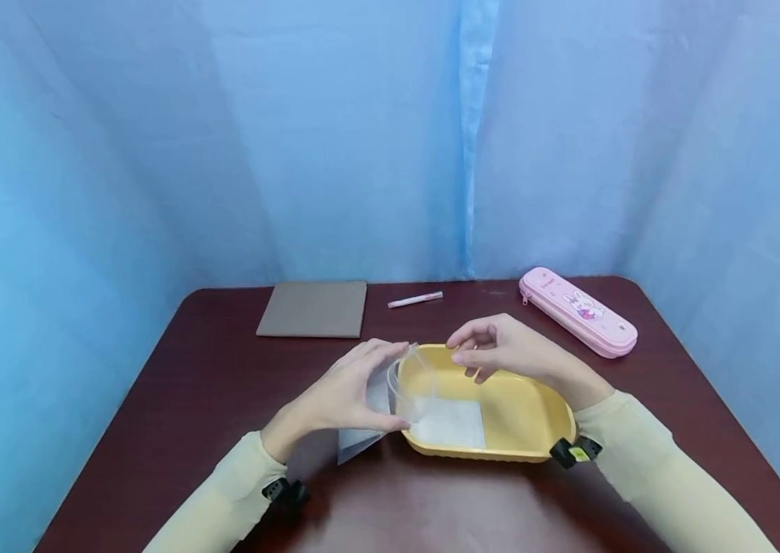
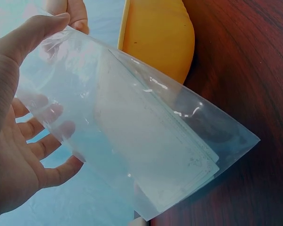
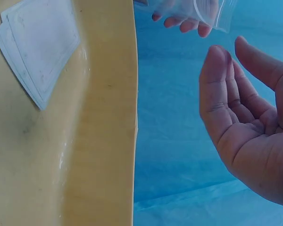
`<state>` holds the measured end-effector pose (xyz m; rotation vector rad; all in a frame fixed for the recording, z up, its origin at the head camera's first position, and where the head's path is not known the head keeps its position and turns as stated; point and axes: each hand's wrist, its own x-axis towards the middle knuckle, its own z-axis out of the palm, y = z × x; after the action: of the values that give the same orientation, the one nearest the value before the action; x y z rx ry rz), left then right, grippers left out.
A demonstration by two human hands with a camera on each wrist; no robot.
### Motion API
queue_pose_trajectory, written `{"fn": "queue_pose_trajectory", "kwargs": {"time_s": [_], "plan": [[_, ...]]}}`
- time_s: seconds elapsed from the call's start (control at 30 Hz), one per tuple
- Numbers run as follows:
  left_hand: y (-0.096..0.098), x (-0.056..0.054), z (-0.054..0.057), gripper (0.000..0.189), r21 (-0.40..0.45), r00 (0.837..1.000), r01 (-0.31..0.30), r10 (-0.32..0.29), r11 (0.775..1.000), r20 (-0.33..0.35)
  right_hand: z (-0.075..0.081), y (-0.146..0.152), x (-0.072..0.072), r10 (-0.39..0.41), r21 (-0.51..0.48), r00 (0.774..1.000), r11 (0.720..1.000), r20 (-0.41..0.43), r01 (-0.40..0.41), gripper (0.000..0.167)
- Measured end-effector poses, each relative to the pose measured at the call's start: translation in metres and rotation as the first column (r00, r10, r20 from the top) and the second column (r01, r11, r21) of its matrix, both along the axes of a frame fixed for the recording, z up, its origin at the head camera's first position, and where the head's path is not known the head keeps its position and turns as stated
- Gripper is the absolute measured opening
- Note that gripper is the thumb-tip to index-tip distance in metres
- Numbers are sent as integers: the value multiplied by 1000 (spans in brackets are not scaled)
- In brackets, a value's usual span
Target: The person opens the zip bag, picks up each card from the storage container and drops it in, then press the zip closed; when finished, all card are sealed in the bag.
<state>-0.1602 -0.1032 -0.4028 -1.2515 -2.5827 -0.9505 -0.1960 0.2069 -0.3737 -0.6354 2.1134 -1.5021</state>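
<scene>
My left hand (image 1: 342, 395) holds a clear plastic bag (image 2: 221, 125) near its mouth, thumb on one side and curved fingers on the other. The bag's mouth gapes toward the tray, and a stack of white cards (image 2: 146, 141) lies inside its lower part. Below and to the right, a yellow tray (image 1: 528, 411) contains more white cards (image 1: 452, 424), slightly fanned in the right wrist view. Over the tray's far edge hovers my right hand (image 1: 504, 346), fingers loosely bent, a gap between thumb and fingertips and nothing held. It is apart from the bag.
A flat grey-brown board (image 1: 312, 309) lies at the back left of the dark red table (image 1: 224, 399). Right of it is a white and pink pen (image 1: 415, 299). A pink pencil case (image 1: 580, 311) with a rabbit picture lies at the back right. Blue curtains (image 1: 362, 138) surround the table.
</scene>
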Motion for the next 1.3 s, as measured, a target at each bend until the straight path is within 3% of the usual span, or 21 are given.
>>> {"fn": "queue_pose_trajectory", "kwargs": {"time_s": [0.13, 0.3, 0.6, 0.8, 1.07, 1.2, 1.3], "plan": [[-2, -6, -2, 97, 16, 1000, -10, 10, 1000, -19, -2, -3, -13, 40, 24, 999, 999, -9, -40, 32], [-4, -2, -7, 97, -3, 1000, 0, 0, 1000, -2, -12, -2, -17, 79, 74, 997, 994, 26, -81, 34], [-5, -3, -8, 96, 8, 1000, -9, 9, 1000, 19, -24, -5, -29, 156, 174, 987, 973, -29, -148, 39], [-3, -1, -10, 97, 2, 1000, 8, -8, 1000, 16, -26, -8, -24, 165, 291, 985, 941, 46, -172, 44], [0, 5, -10, 97, 25, 999, 16, -17, 1000, 34, -39, -7, -25, 159, 295, 980, 936, 123, -189, 45], [0, 6, -11, 97, 24, 1000, 9, -10, 1000, 25, -48, -7, -25, 199, 309, 977, 927, 77, -213, 43], [-1, 7, -12, 97, 26, 999, 10, -11, 1000, 46, -53, -8, -26, 279, 338, 960, 902, 18, -268, 43]]}}
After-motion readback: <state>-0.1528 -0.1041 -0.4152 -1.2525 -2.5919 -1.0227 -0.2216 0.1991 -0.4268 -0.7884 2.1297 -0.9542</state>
